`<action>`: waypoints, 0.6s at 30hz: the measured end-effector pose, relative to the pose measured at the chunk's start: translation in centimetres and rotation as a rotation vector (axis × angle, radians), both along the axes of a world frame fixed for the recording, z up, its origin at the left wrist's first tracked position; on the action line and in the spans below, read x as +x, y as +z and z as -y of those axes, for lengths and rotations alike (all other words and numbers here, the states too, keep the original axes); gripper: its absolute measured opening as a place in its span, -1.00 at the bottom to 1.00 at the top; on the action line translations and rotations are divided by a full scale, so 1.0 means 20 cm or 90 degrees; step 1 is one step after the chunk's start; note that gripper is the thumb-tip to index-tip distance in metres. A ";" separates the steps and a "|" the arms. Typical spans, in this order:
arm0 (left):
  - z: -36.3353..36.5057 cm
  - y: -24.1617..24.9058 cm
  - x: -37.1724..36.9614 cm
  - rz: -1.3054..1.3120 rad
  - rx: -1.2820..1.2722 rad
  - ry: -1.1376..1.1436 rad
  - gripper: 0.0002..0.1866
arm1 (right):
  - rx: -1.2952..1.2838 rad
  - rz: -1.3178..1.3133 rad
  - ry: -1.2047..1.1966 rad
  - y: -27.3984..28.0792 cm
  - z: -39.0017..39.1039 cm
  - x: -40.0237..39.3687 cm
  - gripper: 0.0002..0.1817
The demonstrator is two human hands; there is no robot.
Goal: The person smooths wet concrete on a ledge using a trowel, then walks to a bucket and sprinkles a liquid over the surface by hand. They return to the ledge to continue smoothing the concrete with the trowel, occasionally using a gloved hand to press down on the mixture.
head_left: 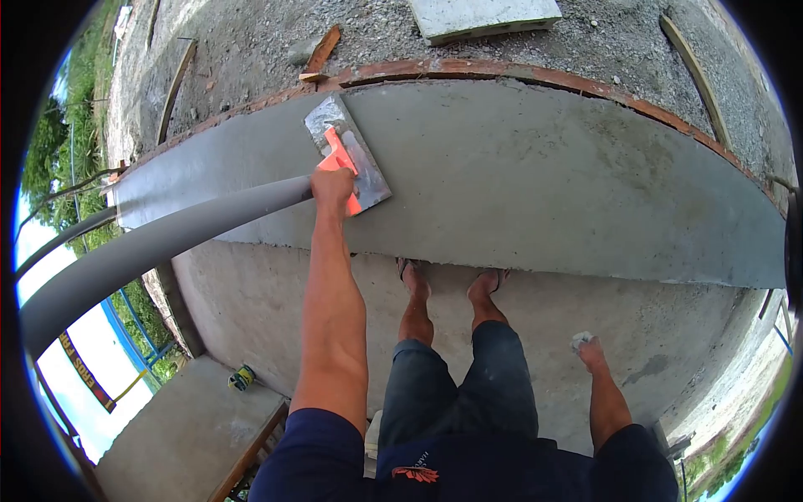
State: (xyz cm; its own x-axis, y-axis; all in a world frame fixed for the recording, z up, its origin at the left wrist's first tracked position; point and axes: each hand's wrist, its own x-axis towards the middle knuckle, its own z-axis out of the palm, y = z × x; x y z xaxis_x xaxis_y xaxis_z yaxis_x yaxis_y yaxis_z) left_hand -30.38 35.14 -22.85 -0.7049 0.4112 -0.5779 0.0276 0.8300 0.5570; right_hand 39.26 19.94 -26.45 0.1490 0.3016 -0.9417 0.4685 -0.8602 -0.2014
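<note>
My left hand (333, 188) is wrapped round the orange handle of a plastering trowel (368, 167). The trowel's wide metal blade, smeared with cement, lies on a strip of wet grey concrete (502, 176), near the strip's left part. Down at my right side, my right hand (592, 355) is closed on a small whitish-grey lump (580, 340); whether it is a rag, a sponge or something else I cannot make out. My feet (485, 284) stand at the near edge of the wet strip.
A grey post (167, 234) rises at the left, its lower end hidden by my left hand. Wooden formwork (468, 69) borders the strip's far edge, with gravel and a concrete block (485, 17) beyond. A small can (242, 378) sits on a ledge at lower left.
</note>
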 end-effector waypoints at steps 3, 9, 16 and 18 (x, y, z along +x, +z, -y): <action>-0.19 0.17 0.22 -0.007 -0.055 -0.109 -0.78 | 0.002 0.004 -0.023 0.01 0.04 -0.03 -0.79; -0.21 0.20 0.84 -0.037 -0.011 -0.422 -0.67 | -0.002 0.005 0.091 -0.11 0.17 -0.01 -0.77; -0.19 0.31 0.29 -0.057 0.055 0.051 -0.78 | -0.023 -0.007 -0.023 0.02 -0.02 0.02 -0.77; -0.18 0.13 0.02 -0.025 0.103 0.172 -0.84 | -0.018 0.038 0.038 -0.04 0.00 0.10 -0.78</action>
